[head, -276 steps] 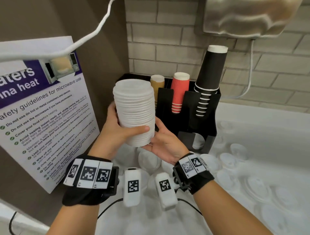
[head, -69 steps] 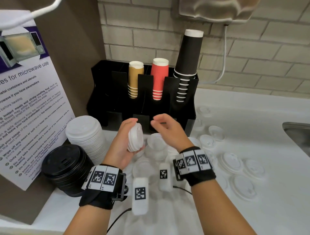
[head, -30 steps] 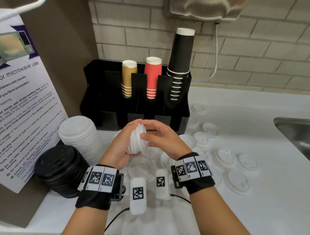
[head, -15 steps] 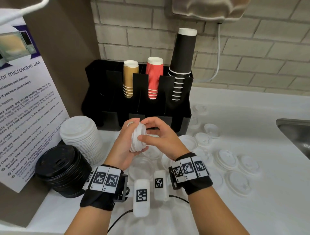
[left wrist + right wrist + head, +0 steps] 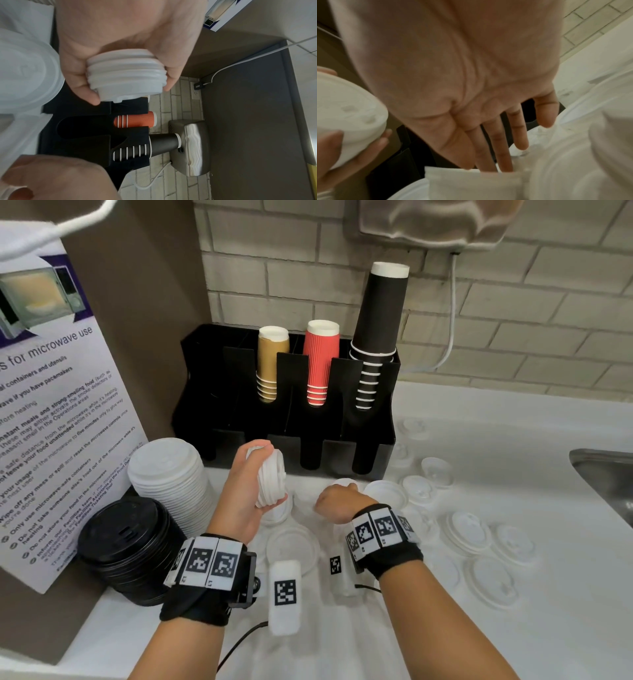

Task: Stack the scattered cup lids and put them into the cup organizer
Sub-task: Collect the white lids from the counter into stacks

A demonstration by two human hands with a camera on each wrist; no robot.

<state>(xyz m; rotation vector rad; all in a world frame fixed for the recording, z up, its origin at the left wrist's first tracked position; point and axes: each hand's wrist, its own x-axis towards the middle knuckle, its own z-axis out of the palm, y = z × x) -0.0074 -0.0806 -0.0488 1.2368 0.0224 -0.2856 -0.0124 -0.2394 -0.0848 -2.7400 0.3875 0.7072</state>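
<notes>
My left hand (image 5: 264, 471) grips a short stack of small white lids (image 5: 274, 486) on its side, above the counter in front of the black cup organizer (image 5: 239, 392). In the left wrist view thumb and fingers curl round the same lid stack (image 5: 126, 81). My right hand (image 5: 337, 496) is low over the counter, palm down, on a small white lid (image 5: 344, 483). The right wrist view shows its fingers (image 5: 504, 151) straight, their tips among blurred white lids. Several loose white lids (image 5: 467, 530) lie scattered to the right.
A tall white lid stack (image 5: 171, 484) and a black lid stack (image 5: 130, 549) stand at the left, by a poster (image 5: 51, 422). The organizer holds brown (image 5: 272, 361), red (image 5: 320, 361) and black cups (image 5: 378, 330). A sink (image 5: 606, 484) lies at the far right.
My right hand has left the small stack and dropped to the counter among the loose lids. The left hand still holds the stack, about where it was.
</notes>
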